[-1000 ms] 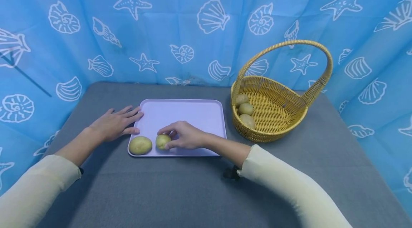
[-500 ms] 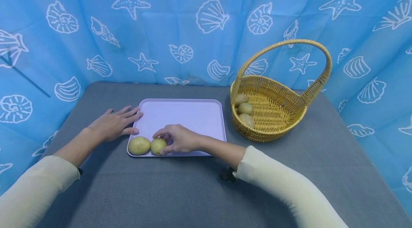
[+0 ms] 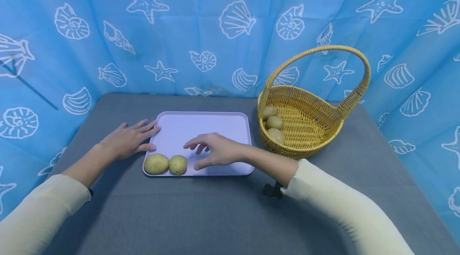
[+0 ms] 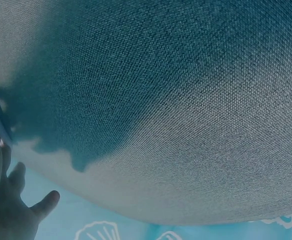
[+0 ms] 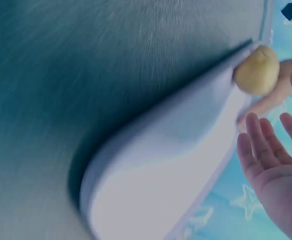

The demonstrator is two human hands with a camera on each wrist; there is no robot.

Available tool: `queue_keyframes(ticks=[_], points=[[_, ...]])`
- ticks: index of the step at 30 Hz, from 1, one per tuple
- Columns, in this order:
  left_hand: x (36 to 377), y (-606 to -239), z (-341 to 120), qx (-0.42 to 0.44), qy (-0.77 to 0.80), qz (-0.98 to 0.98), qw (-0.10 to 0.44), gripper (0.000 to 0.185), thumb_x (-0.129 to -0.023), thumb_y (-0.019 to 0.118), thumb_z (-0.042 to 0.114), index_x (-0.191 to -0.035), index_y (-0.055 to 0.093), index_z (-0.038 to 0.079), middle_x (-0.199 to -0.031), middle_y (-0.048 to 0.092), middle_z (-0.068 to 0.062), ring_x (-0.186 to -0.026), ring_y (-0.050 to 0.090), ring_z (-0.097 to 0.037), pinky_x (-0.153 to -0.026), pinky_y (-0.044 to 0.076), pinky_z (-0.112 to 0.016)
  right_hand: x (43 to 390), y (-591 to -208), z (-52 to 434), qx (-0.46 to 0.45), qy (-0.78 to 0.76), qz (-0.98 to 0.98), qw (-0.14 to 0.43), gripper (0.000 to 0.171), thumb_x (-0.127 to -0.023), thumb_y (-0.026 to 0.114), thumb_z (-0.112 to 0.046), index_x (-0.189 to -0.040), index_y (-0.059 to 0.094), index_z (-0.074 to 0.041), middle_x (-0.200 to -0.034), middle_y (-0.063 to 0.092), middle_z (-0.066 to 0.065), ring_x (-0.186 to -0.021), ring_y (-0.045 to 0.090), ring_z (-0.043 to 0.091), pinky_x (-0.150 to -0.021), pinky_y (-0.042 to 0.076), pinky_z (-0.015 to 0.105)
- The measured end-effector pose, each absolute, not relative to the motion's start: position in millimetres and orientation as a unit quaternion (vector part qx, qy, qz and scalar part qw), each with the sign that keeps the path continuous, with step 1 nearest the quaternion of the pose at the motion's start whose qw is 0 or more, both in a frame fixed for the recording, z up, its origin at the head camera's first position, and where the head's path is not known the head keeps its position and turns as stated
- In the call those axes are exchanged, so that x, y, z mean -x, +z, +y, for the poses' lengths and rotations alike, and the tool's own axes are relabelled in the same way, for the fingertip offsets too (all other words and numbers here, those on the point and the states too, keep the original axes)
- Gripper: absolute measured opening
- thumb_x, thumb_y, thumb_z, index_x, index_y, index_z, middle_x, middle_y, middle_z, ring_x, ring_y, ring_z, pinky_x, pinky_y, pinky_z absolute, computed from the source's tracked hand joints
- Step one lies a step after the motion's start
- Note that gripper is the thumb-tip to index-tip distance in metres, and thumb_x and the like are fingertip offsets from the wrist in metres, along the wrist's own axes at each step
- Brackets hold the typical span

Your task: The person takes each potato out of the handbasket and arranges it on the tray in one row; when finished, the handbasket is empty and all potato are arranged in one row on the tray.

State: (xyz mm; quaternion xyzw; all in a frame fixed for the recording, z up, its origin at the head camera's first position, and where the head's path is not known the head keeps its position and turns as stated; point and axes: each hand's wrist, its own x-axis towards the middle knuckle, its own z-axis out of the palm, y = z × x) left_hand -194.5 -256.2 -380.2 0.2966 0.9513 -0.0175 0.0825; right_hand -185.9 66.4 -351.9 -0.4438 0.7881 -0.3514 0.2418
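Observation:
Two potatoes lie side by side in the near left corner of a pale lilac tray (image 3: 215, 127): a larger potato (image 3: 156, 164) at the left and a smaller, rounder potato (image 3: 178, 164) right beside it. My right hand (image 3: 219, 150) hovers over the tray, just right of the smaller potato, fingers loosely bent and holding nothing. In the right wrist view, its palm (image 5: 281, 190) shows bare, with a potato (image 5: 257, 71) beyond the fingers. My left hand (image 3: 130, 140) rests at the tray's left edge, fingers spread and fingertips over the rim.
A yellow wicker basket (image 3: 305, 152) with a tall arched handle stands right of the tray. Inside, at its left side, sit three potatoes (image 3: 275, 122). Grey cloth (image 3: 179, 219) covers the table, and a blue curtain (image 3: 215, 51) with shell prints hangs behind.
My right hand slid the smaller potato left against the larger one, then let go and drew back to the right. My left hand stayed at the tray's edge.

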Motion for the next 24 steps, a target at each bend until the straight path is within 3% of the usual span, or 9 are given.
queue_keyframes(ticks=[4, 8, 15, 19, 24], points=[[194.6, -379.5, -255.8, -0.298, -0.015, 0.951, 0.083, 0.071, -0.101, 0.050, 0.051, -0.154, 0.036, 0.006, -0.159, 0.030, -0.019, -0.143, 0.028, -0.047, -0.102, 0.028, -0.076, 188.9, -332.5, 95.3, 0.446, -0.349, 0.789, 0.238, 0.060, -0.086, 0.079, -0.016, -0.140, 0.055, -0.004, -0.137, 0.060, 0.014, -0.117, 0.063, 0.028, -0.103, 0.047, 0.044], [194.0, -378.4, -255.5, -0.295, -0.015, 0.952, 0.084, 0.071, -0.101, 0.051, 0.050, -0.154, 0.035, 0.006, -0.160, 0.029, -0.019, -0.144, 0.027, -0.047, -0.103, 0.027, -0.075, 193.0, -312.3, 128.2, 0.435, -0.354, 0.790, 0.248, 0.061, -0.085, 0.080, -0.016, -0.140, 0.055, -0.004, -0.138, 0.059, 0.010, -0.120, 0.062, 0.023, -0.104, 0.047, 0.041], [193.4, -377.9, -255.1, -0.295, -0.020, 0.952, 0.083, 0.070, -0.101, 0.051, 0.049, -0.154, 0.036, 0.006, -0.159, 0.030, -0.020, -0.144, 0.027, -0.047, -0.103, 0.027, -0.076, 204.3, -284.3, 183.0, 0.396, -0.331, 0.811, 0.276, 0.064, -0.087, 0.079, -0.026, -0.143, 0.053, -0.008, -0.142, 0.057, 0.007, -0.128, 0.056, 0.026, -0.104, 0.046, 0.046], [193.2, -378.3, -254.8, -0.298, -0.017, 0.951, 0.081, 0.070, -0.101, 0.051, 0.049, -0.153, 0.037, 0.005, -0.159, 0.031, -0.020, -0.143, 0.028, -0.048, -0.102, 0.027, -0.076, 213.6, -275.2, 213.5, 0.373, -0.327, 0.813, 0.305, 0.063, -0.088, 0.077, -0.020, -0.144, 0.051, -0.006, -0.143, 0.055, 0.009, -0.133, 0.051, 0.027, -0.110, 0.039, 0.050], [192.7, -379.5, -255.0, -0.298, -0.011, 0.951, 0.077, 0.070, -0.100, 0.053, 0.049, -0.153, 0.038, 0.005, -0.158, 0.032, -0.020, -0.143, 0.028, -0.048, -0.103, 0.027, -0.076, 226.6, -273.2, 246.5, 0.340, -0.354, 0.807, 0.327, 0.061, -0.091, 0.073, -0.014, -0.146, 0.048, -0.004, -0.145, 0.053, 0.013, -0.135, 0.049, 0.031, -0.110, 0.040, 0.046]])
